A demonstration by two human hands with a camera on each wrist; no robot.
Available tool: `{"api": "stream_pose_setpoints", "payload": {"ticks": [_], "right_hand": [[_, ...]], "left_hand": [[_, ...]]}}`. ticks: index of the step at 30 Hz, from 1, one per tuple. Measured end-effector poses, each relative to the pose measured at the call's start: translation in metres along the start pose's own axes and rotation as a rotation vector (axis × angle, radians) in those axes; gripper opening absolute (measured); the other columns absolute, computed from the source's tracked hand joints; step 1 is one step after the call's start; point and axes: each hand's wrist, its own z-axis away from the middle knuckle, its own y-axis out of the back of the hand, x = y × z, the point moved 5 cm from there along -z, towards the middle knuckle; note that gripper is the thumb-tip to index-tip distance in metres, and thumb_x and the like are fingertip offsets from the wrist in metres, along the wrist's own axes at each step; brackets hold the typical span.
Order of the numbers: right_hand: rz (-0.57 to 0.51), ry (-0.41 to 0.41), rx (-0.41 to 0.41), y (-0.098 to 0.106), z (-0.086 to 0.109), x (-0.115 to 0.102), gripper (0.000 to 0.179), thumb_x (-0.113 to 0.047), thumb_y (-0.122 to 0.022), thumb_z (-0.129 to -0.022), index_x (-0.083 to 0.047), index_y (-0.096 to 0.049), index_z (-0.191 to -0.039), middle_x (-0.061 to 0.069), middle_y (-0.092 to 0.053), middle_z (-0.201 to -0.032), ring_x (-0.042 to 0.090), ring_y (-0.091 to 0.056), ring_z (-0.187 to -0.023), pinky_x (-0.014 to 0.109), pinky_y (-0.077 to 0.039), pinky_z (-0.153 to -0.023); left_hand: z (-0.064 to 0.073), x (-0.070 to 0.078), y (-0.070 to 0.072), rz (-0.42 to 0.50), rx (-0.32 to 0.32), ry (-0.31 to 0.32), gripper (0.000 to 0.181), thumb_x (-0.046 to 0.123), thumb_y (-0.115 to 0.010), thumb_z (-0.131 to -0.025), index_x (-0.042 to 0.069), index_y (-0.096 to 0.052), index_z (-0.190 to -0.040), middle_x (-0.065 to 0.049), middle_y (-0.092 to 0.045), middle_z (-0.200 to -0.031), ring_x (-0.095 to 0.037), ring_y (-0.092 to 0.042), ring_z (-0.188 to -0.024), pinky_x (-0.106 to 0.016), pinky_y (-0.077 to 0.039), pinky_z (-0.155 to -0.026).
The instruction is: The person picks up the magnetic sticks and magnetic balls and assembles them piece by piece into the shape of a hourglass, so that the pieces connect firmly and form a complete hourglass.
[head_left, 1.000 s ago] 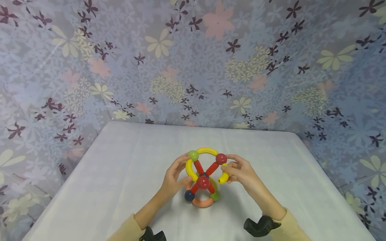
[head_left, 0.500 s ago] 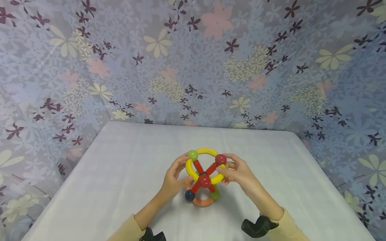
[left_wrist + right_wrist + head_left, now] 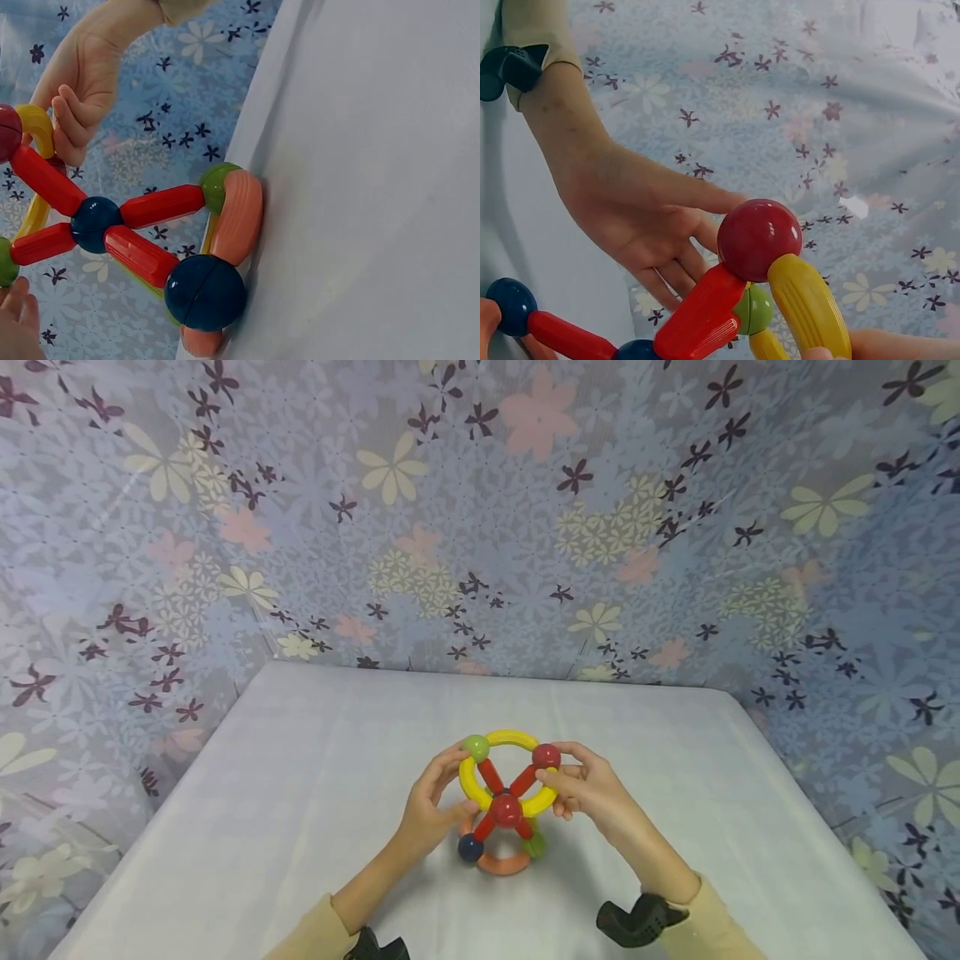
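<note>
A magnetic ball-and-rod structure stands on the white table, its upper ring made of yellow curved rods and its lower ring of orange ones. Red straight rods cross at a blue ball in the middle. My left hand holds the structure's left side, fingers at the green ball and thumb near the front red ball. On the other side, my right hand pinches a yellow curved rod between the right red ball and the front one. Fingers partly hide that rod's upper end.
The white-covered table surrounds the structure. Behind it hangs a flowered cloth. Black cameras sit on both wrists, such as the right wrist camera.
The yellow curved rod in my right hand has swung left; its lower end, free a second ago, now meets the front red ball. My left hand has kept its hold.
</note>
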Motion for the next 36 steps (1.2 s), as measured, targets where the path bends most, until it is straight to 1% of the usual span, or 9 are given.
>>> {"api": "stream_pose_setpoints", "payload": {"ticks": [3,5,10,16,21,26,28,31,36], "right_hand": [[0.0,0.004,-0.005,0.0,0.0,-0.001,0.056,-0.022,-0.065,-0.089,-0.002,-0.038,-0.134,0.0,-0.063,-0.077,0.012,-0.055,-0.05,0.02,-0.047,-0.052],[0.006,0.007,-0.01,0.0,0.0,0.0,0.056,-0.023,-0.064,-0.09,-0.002,-0.037,-0.135,0.0,-0.063,-0.077,0.012,-0.055,-0.05,0.02,-0.048,-0.053],[-0.001,0.005,-0.022,0.0,0.001,0.0,0.058,-0.022,-0.063,-0.09,-0.002,-0.035,-0.137,-0.001,-0.062,-0.075,0.012,-0.056,-0.052,0.021,-0.05,-0.056],[-0.014,0.008,-0.039,-0.001,0.0,0.0,0.059,-0.024,-0.063,-0.091,-0.003,-0.034,-0.138,-0.001,-0.062,-0.075,0.012,-0.057,-0.053,0.022,-0.051,-0.058],[-0.043,0.011,-0.062,0.0,-0.001,0.0,0.057,-0.023,-0.06,-0.092,-0.002,-0.033,-0.137,-0.003,-0.063,-0.072,0.011,-0.057,-0.053,0.021,-0.05,-0.057],[-0.07,0.02,-0.056,-0.003,-0.007,-0.001,0.055,-0.023,-0.06,-0.092,-0.003,-0.034,-0.137,-0.003,-0.063,-0.074,0.012,-0.057,-0.054,0.02,-0.05,-0.058],[-0.076,0.026,-0.053,-0.004,-0.011,-0.002,0.056,-0.023,-0.06,-0.092,-0.003,-0.034,-0.137,-0.002,-0.064,-0.076,0.013,-0.057,-0.055,0.021,-0.05,-0.059],[-0.08,0.034,-0.055,-0.005,-0.018,-0.002,0.056,-0.023,-0.061,-0.092,-0.003,-0.035,-0.137,-0.002,-0.065,-0.079,0.012,-0.057,-0.055,0.021,-0.051,-0.06],[-0.071,0.057,-0.068,-0.003,-0.031,-0.004,0.056,-0.021,-0.06,-0.093,0.0,-0.034,-0.138,-0.003,-0.064,-0.077,0.01,-0.056,-0.055,0.019,-0.05,-0.06]], "left_hand": [[0.0,0.001,0.0,-0.044,-0.001,0.014,0.062,0.007,-0.076,-0.077,0.011,-0.046,-0.132,-0.009,-0.04,-0.149,-0.015,-0.043,-0.134,-0.043,-0.037,-0.111],[-0.001,0.001,-0.001,-0.072,0.002,0.023,0.065,0.008,-0.078,-0.075,0.013,-0.046,-0.132,-0.007,-0.041,-0.148,-0.018,-0.043,-0.134,-0.049,-0.037,-0.109],[-0.002,0.003,-0.002,-0.095,0.023,0.039,0.063,0.009,-0.078,-0.076,0.012,-0.047,-0.13,-0.007,-0.042,-0.148,-0.022,-0.043,-0.134,-0.053,-0.037,-0.108],[-0.001,0.002,-0.003,-0.078,0.035,0.053,0.061,0.009,-0.078,-0.076,0.012,-0.048,-0.129,-0.006,-0.043,-0.147,-0.023,-0.043,-0.134,-0.056,-0.035,-0.108],[-0.002,0.005,-0.001,-0.071,0.029,0.05,0.062,0.009,-0.077,-0.076,0.012,-0.047,-0.13,-0.006,-0.041,-0.149,-0.025,-0.045,-0.133,-0.054,-0.035,-0.109],[-0.005,0.006,0.003,-0.05,0.022,0.069,0.063,0.01,-0.076,-0.079,0.013,-0.045,-0.134,-0.005,-0.039,-0.151,-0.025,-0.039,-0.139,-0.047,-0.032,-0.111],[-0.006,0.004,0.006,-0.04,0.022,0.077,0.063,0.01,-0.075,-0.079,0.012,-0.044,-0.134,-0.005,-0.037,-0.152,-0.026,-0.036,-0.141,-0.045,-0.031,-0.112],[-0.009,0.001,0.01,-0.035,0.027,0.091,0.063,0.009,-0.074,-0.08,0.011,-0.043,-0.135,-0.006,-0.034,-0.153,-0.026,-0.035,-0.141,-0.042,-0.03,-0.112],[-0.016,-0.006,0.012,-0.024,0.033,0.154,0.066,0.013,-0.075,-0.08,0.014,-0.041,-0.137,-0.002,-0.031,-0.155,-0.022,-0.034,-0.142,-0.033,-0.031,-0.112]]}}
